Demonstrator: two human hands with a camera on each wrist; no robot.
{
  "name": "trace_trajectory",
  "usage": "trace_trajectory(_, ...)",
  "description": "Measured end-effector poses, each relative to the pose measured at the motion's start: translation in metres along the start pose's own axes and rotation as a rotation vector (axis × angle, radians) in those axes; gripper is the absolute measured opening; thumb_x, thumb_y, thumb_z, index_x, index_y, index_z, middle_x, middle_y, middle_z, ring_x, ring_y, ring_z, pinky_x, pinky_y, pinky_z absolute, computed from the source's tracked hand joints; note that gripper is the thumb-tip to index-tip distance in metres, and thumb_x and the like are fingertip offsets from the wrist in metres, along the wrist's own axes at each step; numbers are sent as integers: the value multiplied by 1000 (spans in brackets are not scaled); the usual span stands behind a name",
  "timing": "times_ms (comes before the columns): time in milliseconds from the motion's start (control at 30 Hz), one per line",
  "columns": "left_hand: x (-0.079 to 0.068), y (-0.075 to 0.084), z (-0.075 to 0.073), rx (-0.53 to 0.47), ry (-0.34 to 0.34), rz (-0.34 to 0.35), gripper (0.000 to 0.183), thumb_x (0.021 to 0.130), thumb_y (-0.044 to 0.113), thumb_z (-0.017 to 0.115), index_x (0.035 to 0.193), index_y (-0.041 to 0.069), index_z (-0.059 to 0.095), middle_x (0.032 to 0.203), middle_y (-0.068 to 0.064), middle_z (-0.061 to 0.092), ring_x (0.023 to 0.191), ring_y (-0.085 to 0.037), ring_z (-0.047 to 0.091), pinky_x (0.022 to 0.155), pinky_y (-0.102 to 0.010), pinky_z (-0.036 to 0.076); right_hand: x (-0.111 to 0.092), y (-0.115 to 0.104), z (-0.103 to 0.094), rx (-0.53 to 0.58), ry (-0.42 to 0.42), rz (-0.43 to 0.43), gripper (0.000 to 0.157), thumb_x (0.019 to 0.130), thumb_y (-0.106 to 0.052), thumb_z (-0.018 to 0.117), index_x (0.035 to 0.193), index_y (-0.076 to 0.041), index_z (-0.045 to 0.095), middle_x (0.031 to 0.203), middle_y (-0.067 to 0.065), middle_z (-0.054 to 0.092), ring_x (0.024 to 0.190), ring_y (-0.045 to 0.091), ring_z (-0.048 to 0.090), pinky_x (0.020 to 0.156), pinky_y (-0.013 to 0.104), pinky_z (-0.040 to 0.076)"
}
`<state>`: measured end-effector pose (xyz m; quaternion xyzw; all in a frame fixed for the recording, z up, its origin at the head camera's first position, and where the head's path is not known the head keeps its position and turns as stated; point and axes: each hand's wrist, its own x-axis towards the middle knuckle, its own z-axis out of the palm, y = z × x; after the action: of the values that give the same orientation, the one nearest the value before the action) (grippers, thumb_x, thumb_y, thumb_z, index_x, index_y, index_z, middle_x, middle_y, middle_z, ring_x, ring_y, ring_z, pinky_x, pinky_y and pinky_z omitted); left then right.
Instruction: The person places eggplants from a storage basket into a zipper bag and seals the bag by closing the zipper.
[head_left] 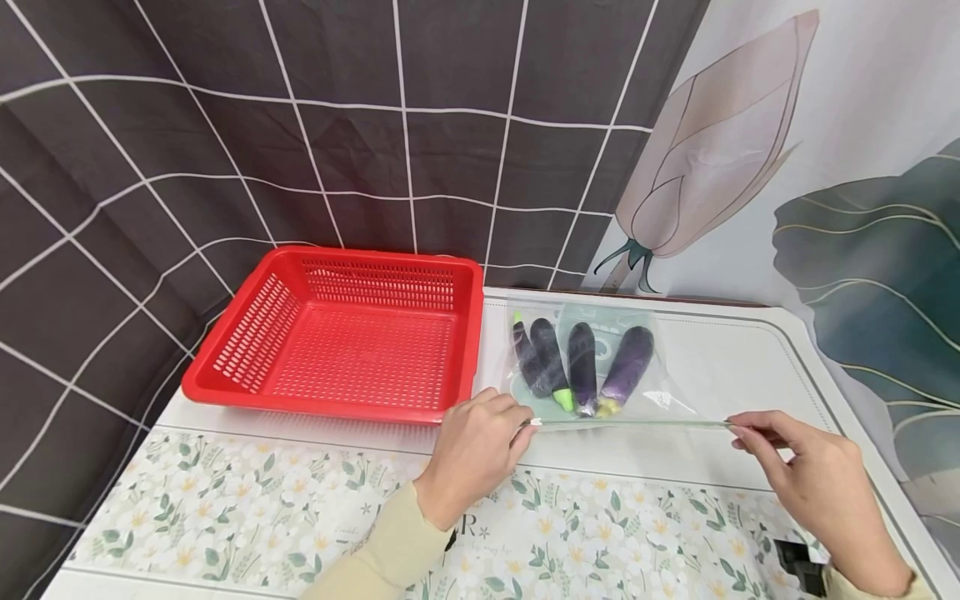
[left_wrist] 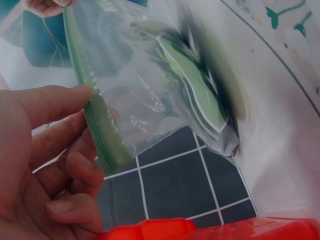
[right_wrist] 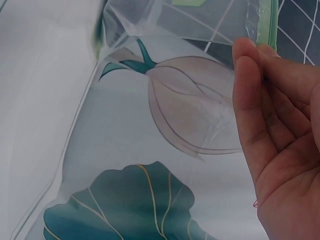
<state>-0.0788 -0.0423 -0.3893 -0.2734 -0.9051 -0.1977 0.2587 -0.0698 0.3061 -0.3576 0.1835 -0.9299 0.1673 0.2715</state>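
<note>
A clear zip bag (head_left: 678, 404) lies on the table with several dark purple eggplants (head_left: 582, 358) side by side inside it. Its green zip strip (left_wrist: 75, 55) runs along the near edge, stretched straight between both hands. My left hand (head_left: 476, 437) pinches the strip near its left end, beside the red basket; a small white bit shows at these fingertips. At the opposite end, the thumb and fingertips of my right hand (head_left: 813, 467) pinch the bag's right corner. In the right wrist view the right hand (right_wrist: 280, 110) holds the corner by the green strip.
A red plastic basket (head_left: 367, 408) with slotted walls stands left of the bag, nothing in it. Below them a floral mat strip (head_left: 300, 508) crosses the white table (head_left: 738, 358). A dark grid curtain (head_left: 450, 150) and a flower-printed curtain (head_left: 720, 150) hang behind.
</note>
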Motion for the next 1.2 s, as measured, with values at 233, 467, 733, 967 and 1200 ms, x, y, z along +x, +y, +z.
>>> trace_trajectory(233,-1,1,-2,-21,-5,-8,11,84,23,65,84,16,73,78,7,65,68,-10,59,57,-25,49,0,0,0,6,5,-1,27,65,2,76,86,-13,69,64,-3,67,60,-16,51,45,14,37)
trace_trajectory(467,-4,4,-5,-59,-16,-32,9,85,17,64,84,11,71,77,4,64,69,-10,62,60,-25,51,-1,1,0,7,4,-1,27,64,2,77,86,-13,69,64,-3,67,60,-16,51,44,13,37)
trace_trajectory(733,-7,3,-7,-39,-36,-70,12,86,17,64,90,9,71,80,3,66,69,-10,64,59,-26,52,-1,1,0,4,-1,-1,27,64,2,77,86,-13,69,64,-3,67,60,-16,51,43,13,35)
trace_trajectory(967,-8,0,-10,-21,-45,-70,12,85,16,65,91,8,71,81,2,67,69,-10,65,58,-26,53,-1,2,0,2,-5,5,27,65,1,77,85,-14,69,64,-4,67,60,-16,51,43,14,35)
trace_trajectory(1200,-11,-3,-12,5,-54,-73,12,85,18,65,90,9,71,79,2,67,69,-11,65,59,-30,52,-2,2,1,3,-14,8,27,65,1,77,86,-15,69,64,-4,67,60,-15,51,42,14,32)
